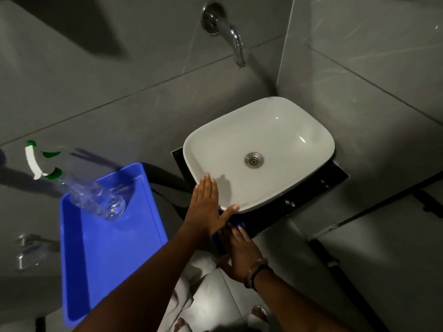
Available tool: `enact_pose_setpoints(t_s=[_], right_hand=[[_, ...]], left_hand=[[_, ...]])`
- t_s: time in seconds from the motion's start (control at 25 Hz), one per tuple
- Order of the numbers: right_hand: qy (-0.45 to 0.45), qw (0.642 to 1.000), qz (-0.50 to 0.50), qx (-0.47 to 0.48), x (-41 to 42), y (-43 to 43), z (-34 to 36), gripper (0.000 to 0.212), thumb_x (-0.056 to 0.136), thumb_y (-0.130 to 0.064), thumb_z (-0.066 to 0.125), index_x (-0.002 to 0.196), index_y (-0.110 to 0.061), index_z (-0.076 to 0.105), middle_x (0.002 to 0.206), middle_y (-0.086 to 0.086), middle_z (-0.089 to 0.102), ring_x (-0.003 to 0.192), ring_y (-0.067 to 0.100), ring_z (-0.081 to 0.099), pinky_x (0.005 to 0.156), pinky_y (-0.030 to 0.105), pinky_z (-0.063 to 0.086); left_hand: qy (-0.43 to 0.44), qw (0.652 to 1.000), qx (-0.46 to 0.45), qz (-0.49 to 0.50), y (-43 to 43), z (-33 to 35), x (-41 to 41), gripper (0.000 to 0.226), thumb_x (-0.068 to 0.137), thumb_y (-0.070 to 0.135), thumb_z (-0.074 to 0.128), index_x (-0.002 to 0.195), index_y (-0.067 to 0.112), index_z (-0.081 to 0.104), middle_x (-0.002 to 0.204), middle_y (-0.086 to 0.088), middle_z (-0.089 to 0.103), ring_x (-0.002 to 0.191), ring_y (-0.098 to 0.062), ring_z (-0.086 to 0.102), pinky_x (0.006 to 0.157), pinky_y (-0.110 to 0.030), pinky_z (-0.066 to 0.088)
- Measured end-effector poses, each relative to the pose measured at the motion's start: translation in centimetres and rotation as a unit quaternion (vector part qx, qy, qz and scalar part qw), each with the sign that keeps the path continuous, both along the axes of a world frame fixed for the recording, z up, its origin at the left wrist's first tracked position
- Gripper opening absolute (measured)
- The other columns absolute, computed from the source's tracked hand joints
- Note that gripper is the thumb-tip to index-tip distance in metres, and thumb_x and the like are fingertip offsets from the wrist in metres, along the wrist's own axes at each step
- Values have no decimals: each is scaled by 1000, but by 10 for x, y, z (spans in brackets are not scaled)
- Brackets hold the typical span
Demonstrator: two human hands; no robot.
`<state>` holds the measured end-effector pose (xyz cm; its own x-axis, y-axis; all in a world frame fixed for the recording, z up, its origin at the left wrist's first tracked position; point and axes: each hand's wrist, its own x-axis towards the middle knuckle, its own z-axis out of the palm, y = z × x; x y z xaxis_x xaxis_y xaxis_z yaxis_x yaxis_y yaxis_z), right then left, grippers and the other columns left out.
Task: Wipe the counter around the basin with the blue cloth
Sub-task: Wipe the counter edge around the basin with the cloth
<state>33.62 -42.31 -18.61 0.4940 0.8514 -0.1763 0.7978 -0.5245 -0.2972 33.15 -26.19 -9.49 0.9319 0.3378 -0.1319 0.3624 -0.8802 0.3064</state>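
Observation:
A white basin (275, 130) sits on a small black counter (311, 188) in the wall corner. My left hand (206, 207) lies flat with fingers together against the basin's near left rim, the thumb hooked on its front edge. The blue cloth (240, 224) shows only as a small patch on the counter's front left corner, under and between my two hands. My right hand (239, 255) presses flat on the cloth from the front. A dark band circles that wrist.
A blue plastic tray (115, 255) stands left of the counter with a clear spray bottle (96, 200) lying on it. A chrome spout (230, 32) juts from the wall above the basin. Grey tiled walls close in behind and right. Another tap (26, 248) is at the far left.

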Motion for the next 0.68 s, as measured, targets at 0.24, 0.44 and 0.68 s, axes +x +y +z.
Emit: enact_pose_setpoints(t_s=[0.24, 0.44, 0.68], right_hand=[[-29, 998, -53, -10, 81, -83, -17, 86, 82, -68, 35, 148, -15, 23, 158, 4, 22, 146, 26, 20, 116, 42, 14], [-33, 979, -199, -41, 198, -134, -17, 92, 73, -69, 39, 145, -11, 31, 154, 9, 32, 143, 27, 27, 114, 49, 22], [-6, 936, -344, -82, 291, -144, -20, 94, 80, -67, 46, 148, -8, 19, 159, 13, 14, 146, 30, 10, 118, 54, 13]], left_hand=[[0, 1000, 26, 15, -3, -4, 1, 118, 82, 84, 32, 155, -2, -2, 165, -22, -7, 154, -31, -9, 125, -42, -5], [14, 999, 30, 20, -5, 0, 3, 122, 77, 88, 25, 155, -2, -5, 165, -21, -10, 153, -30, -12, 124, -39, -9], [26, 999, 37, 30, -6, -8, 4, 125, 76, 88, 30, 155, -3, -5, 164, -23, -9, 153, -32, -11, 124, -42, -8]])
